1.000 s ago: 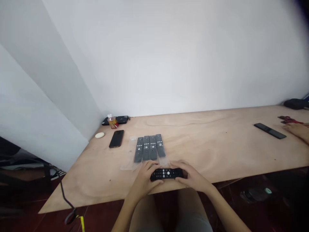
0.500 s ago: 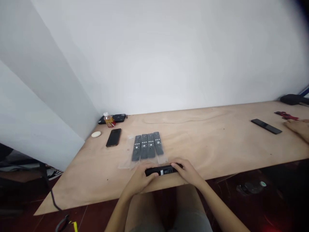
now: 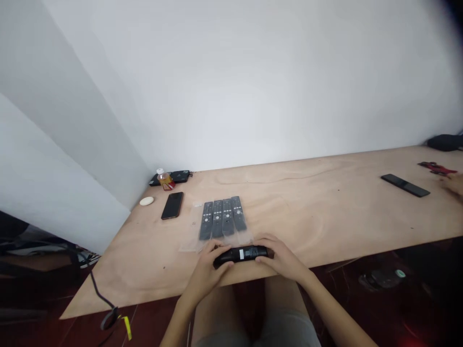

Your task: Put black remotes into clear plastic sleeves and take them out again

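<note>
A black remote control [image 3: 237, 254] lies sideways between my hands near the table's front edge, its labelled underside towards me. Its left end sits in the grip of my left hand [image 3: 209, 266], thumb below and fingers above. My right hand [image 3: 282, 259] grips the right end in a similar way. Just beyond, several dark grey remote controls [image 3: 227, 217] in clear plastic sleeves [image 3: 188, 243] lie side by side, buttons up.
Left on the wooden table [image 3: 307, 217] are a phone [image 3: 172, 205], a round white disc [image 3: 146, 201], a bottle [image 3: 165, 180] and black boxes [image 3: 181, 176]. Right are a dark flat device [image 3: 405, 185], a red-and-black object [image 3: 437, 168] and another person's hand [image 3: 454, 184].
The remote control has turned in my hands, so its underside and label face up more. My right thumb has moved from its top to its near edge. The view has shifted slightly.
</note>
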Motion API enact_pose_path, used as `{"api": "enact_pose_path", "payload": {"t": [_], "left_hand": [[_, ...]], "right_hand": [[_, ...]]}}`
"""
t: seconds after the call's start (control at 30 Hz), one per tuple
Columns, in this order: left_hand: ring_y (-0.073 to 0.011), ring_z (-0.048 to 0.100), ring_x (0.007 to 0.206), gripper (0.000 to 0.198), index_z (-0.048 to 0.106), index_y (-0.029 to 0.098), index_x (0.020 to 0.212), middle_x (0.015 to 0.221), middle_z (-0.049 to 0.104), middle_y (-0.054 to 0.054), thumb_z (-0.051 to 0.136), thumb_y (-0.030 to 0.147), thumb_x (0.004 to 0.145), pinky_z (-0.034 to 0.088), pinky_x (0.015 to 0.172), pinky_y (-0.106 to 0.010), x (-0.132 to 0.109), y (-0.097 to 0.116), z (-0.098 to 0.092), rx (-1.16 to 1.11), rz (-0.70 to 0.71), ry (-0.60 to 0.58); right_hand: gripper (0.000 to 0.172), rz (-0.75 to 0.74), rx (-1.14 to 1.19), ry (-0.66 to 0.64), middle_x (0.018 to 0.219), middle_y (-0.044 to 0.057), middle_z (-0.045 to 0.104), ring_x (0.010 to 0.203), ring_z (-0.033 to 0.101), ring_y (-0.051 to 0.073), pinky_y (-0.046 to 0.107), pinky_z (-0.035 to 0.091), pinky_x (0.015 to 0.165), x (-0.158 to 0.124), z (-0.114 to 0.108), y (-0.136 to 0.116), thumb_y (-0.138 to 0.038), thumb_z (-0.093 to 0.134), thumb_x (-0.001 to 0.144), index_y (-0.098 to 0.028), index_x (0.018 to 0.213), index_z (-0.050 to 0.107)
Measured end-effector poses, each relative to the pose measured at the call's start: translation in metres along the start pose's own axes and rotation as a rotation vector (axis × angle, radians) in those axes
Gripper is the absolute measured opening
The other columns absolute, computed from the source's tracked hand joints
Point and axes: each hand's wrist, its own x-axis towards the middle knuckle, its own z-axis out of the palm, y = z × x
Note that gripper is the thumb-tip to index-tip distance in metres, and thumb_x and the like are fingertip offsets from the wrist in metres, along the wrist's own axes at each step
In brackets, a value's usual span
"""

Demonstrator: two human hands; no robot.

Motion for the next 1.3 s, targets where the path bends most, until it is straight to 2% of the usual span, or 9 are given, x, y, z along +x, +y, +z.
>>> {"api": "enact_pose_path", "payload": {"t": [0.17, 0.4, 0.57, 0.7, 0.77, 0.87, 1.03, 1.17, 1.3], "left_hand": [[-0.0281, 0.068, 0.115, 0.033, 0.08, 0.032, 0.126, 0.119, 0.069, -0.007, 0.083, 0.034, 0.093, 0.059, 0.103, -0.048, -0.005, -0.01, -0.007, 0.01, -0.03, 0.032], [-0.0315, 0.065, 0.117, 0.035, 0.078, 0.032, 0.13, 0.12, 0.07, -0.01, 0.081, 0.032, 0.095, 0.057, 0.104, -0.053, 0.009, 0.012, 0.019, 0.016, 0.048, -0.032], [-0.0309, 0.066, 0.115, 0.038, 0.079, 0.033, 0.128, 0.118, 0.072, -0.009, 0.085, 0.034, 0.091, 0.058, 0.102, -0.05, 0.01, 0.02, 0.02, 0.004, 0.029, -0.064], [-0.0279, 0.068, 0.118, 0.031, 0.076, 0.031, 0.131, 0.124, 0.072, -0.009, 0.067, 0.027, 0.102, 0.059, 0.104, -0.047, 0.002, 0.012, 0.002, -0.033, 0.007, 0.035], [-0.0277, 0.068, 0.12, 0.037, 0.074, 0.029, 0.132, 0.126, 0.071, -0.01, 0.055, 0.019, 0.102, 0.059, 0.105, -0.048, -0.005, -0.007, -0.015, 0.025, -0.019, 0.169], [-0.0313, 0.067, 0.121, 0.038, 0.076, 0.026, 0.128, 0.125, 0.072, -0.011, 0.061, 0.02, 0.093, 0.058, 0.107, -0.052, -0.015, -0.041, -0.045, 0.245, -0.04, 0.309], [-0.0279, 0.073, 0.103, 0.022, 0.079, 0.025, 0.103, 0.106, 0.076, -0.008, 0.059, 0.034, 0.101, 0.062, 0.094, -0.043, -0.027, -0.062, -0.073, 0.366, -0.097, 0.274], [-0.0242, 0.076, 0.088, 0.021, 0.077, 0.026, 0.105, 0.097, 0.078, -0.005, 0.059, 0.037, 0.102, 0.063, 0.08, -0.035, -0.032, -0.041, -0.062, 0.272, -0.146, 0.295], [-0.0221, 0.077, 0.08, 0.017, 0.078, 0.026, 0.106, 0.091, 0.079, -0.003, 0.066, 0.035, 0.098, 0.064, 0.07, -0.031, -0.029, -0.013, -0.031, 0.101, -0.214, 0.292]], "right_hand": [[0.037, -0.004, 0.009, -0.012, 0.137, 0.009, 0.075, 0.13, 0.065, 0.033, 0.053, 0.052, 0.116, 0.001, -0.002, 0.0, -0.032, 0.083, 0.095, -0.032, 0.132, 0.079], [0.04, -0.062, -0.014, -0.045, 0.137, 0.008, 0.076, 0.131, 0.067, 0.034, 0.053, 0.052, 0.117, 0.002, -0.001, 0.004, -0.036, 0.082, 0.097, -0.036, 0.137, 0.078], [0.045, -0.079, -0.057, -0.082, 0.14, 0.009, 0.073, 0.134, 0.065, 0.033, 0.053, 0.05, 0.12, 0.003, 0.0, 0.004, -0.03, 0.084, 0.095, -0.035, 0.138, 0.077], [0.041, -0.069, -0.037, -0.076, 0.141, 0.008, 0.073, 0.133, 0.066, 0.032, 0.052, 0.05, 0.12, 0.002, -0.001, -0.003, -0.039, 0.076, 0.102, -0.036, 0.143, 0.074], [0.036, -0.067, -0.016, -0.036, 0.14, 0.007, 0.076, 0.131, 0.068, 0.032, 0.052, 0.051, 0.118, 0.003, -0.001, -0.005, -0.042, 0.069, 0.106, -0.037, 0.142, 0.075], [0.032, -0.058, -0.01, 0.037, 0.133, 0.006, 0.08, 0.125, 0.072, 0.031, 0.052, 0.053, 0.115, 0.004, 0.0, -0.004, -0.042, 0.058, 0.112, -0.036, 0.136, 0.078], [0.033, -0.039, -0.059, 0.069, 0.134, 0.009, 0.078, 0.125, 0.069, 0.033, 0.053, 0.054, 0.112, 0.003, 0.004, -0.001, -0.042, 0.057, 0.112, -0.032, 0.135, 0.077], [0.049, -0.032, -0.15, -0.001, 0.143, 0.01, 0.071, 0.133, 0.061, 0.036, 0.056, 0.05, 0.116, 0.001, 0.003, -0.007, -0.042, 0.08, 0.098, -0.033, 0.144, 0.07], [0.042, -0.052, -0.097, -0.057, 0.14, 0.011, 0.071, 0.131, 0.062, 0.035, 0.055, 0.051, 0.115, -0.001, 0.0, -0.007, -0.037, 0.077, 0.1, -0.032, 0.142, 0.07]]}}
